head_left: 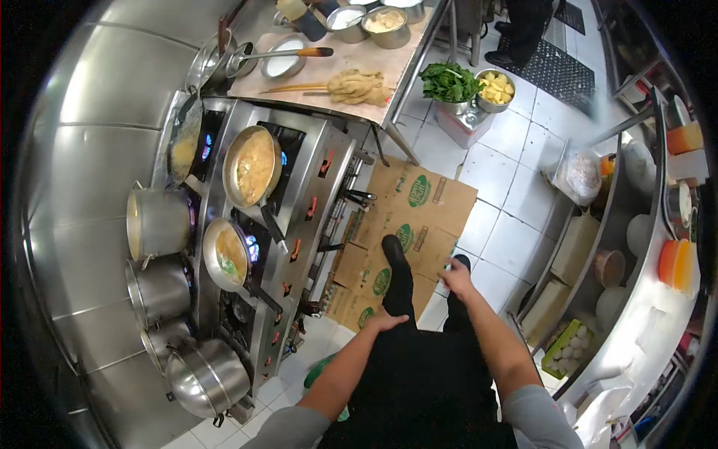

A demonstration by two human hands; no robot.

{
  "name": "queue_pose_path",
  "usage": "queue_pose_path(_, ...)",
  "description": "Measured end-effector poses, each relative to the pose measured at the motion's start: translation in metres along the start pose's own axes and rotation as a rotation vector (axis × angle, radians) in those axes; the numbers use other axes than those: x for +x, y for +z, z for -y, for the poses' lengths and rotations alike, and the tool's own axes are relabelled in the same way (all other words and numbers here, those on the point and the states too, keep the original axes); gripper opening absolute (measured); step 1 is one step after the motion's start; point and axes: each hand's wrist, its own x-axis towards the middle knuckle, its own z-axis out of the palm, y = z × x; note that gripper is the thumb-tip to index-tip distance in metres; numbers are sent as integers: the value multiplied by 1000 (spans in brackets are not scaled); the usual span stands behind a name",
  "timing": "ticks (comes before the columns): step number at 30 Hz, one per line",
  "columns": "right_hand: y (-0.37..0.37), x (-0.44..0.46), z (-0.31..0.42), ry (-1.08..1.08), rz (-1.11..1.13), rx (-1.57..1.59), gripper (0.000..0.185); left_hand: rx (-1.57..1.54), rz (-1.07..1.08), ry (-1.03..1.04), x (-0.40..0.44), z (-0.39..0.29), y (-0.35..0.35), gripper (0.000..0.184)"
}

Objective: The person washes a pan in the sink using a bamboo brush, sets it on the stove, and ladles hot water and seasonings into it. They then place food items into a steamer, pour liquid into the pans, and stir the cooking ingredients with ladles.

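My left hand [387,321] rests low over my dark trouser leg, thumb out toward the right, and no object shows in it. My right hand [455,278] hangs above my other leg, its fingers curled together; whatever they may hold is too small to make out. Flattened cardboard [441,202] lies on the floor under my feet. To the left, on the lit stove [307,172], sit a pan of reddish-yellow food [254,168] and a smaller pan with yellow and green food [230,254]. Both pan handles point toward me, apart from my hands.
Large pots [161,221] line the stove's back. A worktable [359,60] holds bowls, a ladle and a cloth. Greens [451,82] and yellow pieces [496,87] stand on a floor container. Shelving [636,299] with eggs [574,346] runs along the right. Another person's legs [523,34] show at top.
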Motion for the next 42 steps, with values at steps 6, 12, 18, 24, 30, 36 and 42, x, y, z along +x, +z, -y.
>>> queue_pose_path(6,158,95,146,-162,71,334,79,224,12,-333,47,-11,16,149)
queue_pose_path(12,281,202,206,-307,8,611,89,243,89,-411,45,-33,-58,141)
queue_pose_path(18,340,265,215,-306,-90,641,90,324,-120,-142,78,18,-66,139)
queue_pose_path(24,351,279,219,-331,-159,556,82,231,159,-358,82,-4,-106,136)
queue_pose_path(30,347,279,226,-328,-147,527,73,245,114,-326,88,-2,-109,135)
queue_pose_path(36,344,274,232,-374,-137,405,67,307,119,-325,89,-3,-109,134)
queue_pose_path(42,340,277,232,-369,-168,352,67,310,144,-345,90,-14,-119,135)
